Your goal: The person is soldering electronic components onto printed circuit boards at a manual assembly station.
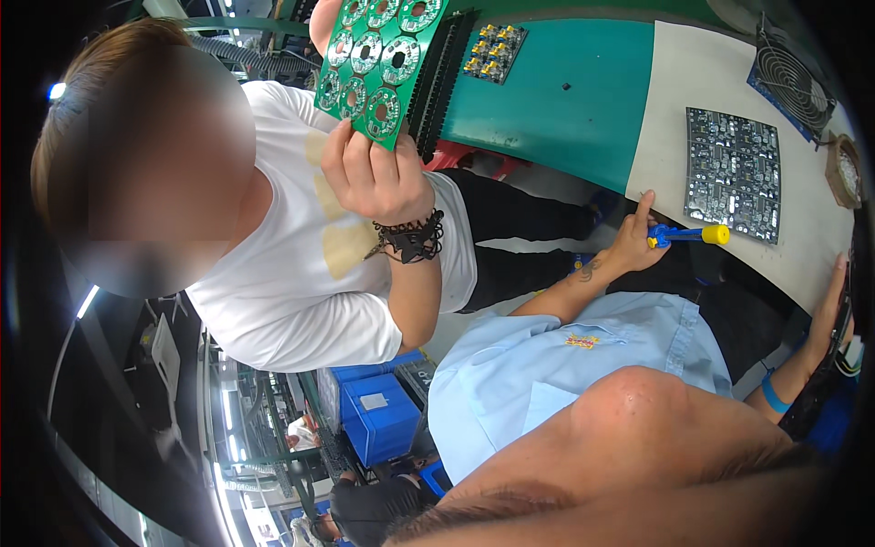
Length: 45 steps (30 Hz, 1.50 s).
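My left hand is closed around a blue hand tool with a round yellow end; its exact kind I cannot tell. The index finger reaches out to the edge of the pale work mat. Beyond the tool lies a dark circuit board panel, with many small parts on it. At the right-hand table edge is my right hand, its fingers stretched out, partly hidden by a dark object. A blue band circles that wrist.
A co-worker in a white shirt stands at left, holding up a green circuit board panel beside a black slotted rack. A small board with yellow parts lies on the green mat. A fan and blue bins stand farther off.
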Each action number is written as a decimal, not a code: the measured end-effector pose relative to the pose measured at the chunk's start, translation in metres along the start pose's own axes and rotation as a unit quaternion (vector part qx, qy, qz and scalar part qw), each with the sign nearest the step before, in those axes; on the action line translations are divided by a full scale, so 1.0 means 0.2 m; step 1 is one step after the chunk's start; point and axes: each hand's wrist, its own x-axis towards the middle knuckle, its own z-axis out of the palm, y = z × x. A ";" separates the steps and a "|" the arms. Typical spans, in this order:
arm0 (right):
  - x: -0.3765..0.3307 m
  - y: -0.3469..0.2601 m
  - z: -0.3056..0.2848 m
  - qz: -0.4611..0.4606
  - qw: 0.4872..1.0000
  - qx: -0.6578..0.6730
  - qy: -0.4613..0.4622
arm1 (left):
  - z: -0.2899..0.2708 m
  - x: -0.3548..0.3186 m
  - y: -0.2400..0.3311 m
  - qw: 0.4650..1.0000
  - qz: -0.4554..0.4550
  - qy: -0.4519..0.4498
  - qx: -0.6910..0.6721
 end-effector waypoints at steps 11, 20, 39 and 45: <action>-0.02 0.02 0.00 0.006 1.000 0.019 -0.006 | 0.00 0.03 0.01 0.999 0.027 0.029 0.013; -0.02 0.01 0.01 0.012 1.000 0.023 -0.008 | 0.01 0.00 -0.02 1.000 0.009 0.001 0.022; 0.07 -0.28 -0.08 0.088 0.982 0.145 0.087 | 0.03 -0.01 -0.03 1.000 0.005 0.005 0.009; 0.04 -0.51 -0.18 -0.021 0.955 0.286 0.071 | 0.03 0.03 -0.02 0.998 0.058 0.018 0.007</action>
